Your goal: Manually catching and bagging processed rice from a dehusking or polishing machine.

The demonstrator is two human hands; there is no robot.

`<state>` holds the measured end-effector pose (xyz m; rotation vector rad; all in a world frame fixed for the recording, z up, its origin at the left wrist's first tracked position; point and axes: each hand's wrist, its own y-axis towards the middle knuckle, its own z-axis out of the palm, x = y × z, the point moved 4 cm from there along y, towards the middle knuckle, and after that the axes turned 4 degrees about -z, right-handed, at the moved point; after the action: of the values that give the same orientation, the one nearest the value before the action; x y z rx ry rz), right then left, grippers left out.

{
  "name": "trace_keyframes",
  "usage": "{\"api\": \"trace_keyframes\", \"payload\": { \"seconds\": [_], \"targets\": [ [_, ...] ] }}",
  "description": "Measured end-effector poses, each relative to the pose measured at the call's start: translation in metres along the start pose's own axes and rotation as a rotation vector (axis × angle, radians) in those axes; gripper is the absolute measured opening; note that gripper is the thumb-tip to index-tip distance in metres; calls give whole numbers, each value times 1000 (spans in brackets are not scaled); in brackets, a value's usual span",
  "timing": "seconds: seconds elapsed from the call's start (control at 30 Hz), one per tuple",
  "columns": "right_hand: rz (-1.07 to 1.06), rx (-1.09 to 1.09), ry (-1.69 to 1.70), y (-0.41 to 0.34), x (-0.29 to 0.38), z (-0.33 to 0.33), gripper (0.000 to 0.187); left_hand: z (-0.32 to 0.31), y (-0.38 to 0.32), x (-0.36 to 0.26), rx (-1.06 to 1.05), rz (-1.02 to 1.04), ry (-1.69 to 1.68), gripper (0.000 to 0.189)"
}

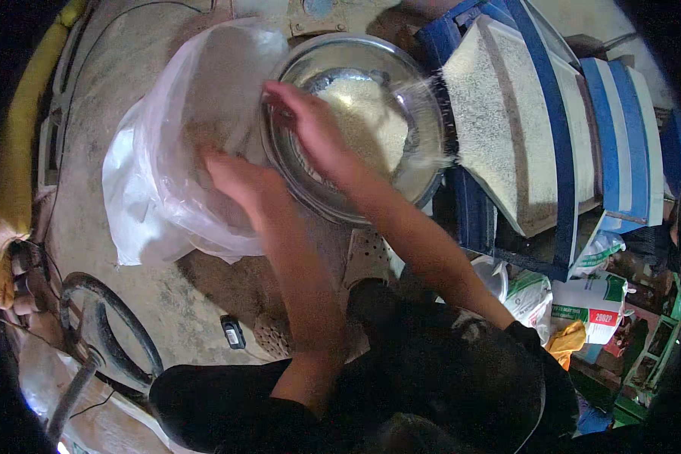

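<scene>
A large translucent plastic bag (159, 130) stands gaping, with a white sack (126, 198) at its outer left side. My left hand (241, 176) reaches into its mouth; the fingertips are hard to make out. Beside it, my right hand (306, 122) is over the left rim of a shiny metal basin (352, 42), fingers curled near the bag's edge and blurred. Whether either hand grips the plastic cannot be told. White grain, apparently rice (374, 122), is heaped in the basin. More grain streams in from a sloping chute (488, 125) on the right.
A blue frame (562, 153) surrounds the chute. Printed sacks (587, 306) and an orange cloth (567, 343) lie at lower right. At lower left is a black steering-wheel-like ring (110, 323). A small black device (232, 332) rests on the concrete floor (204, 318). A yellow tube-like bundle (20, 142) hangs far left.
</scene>
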<state>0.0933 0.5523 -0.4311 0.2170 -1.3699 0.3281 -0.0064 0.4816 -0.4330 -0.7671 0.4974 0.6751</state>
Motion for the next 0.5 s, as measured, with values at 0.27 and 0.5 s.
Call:
{"api": "trace_keyframes", "payload": {
  "seconds": [0.27, 0.5],
  "targets": [
    [38, -358, 1039, -93, -45, -192, 48, 58, -108, 195, 486, -591, -346, 33],
    [46, -691, 689, -83, -43, -160, 58, 3, -56, 309, 515, -665, -449, 32]
  ]
}}
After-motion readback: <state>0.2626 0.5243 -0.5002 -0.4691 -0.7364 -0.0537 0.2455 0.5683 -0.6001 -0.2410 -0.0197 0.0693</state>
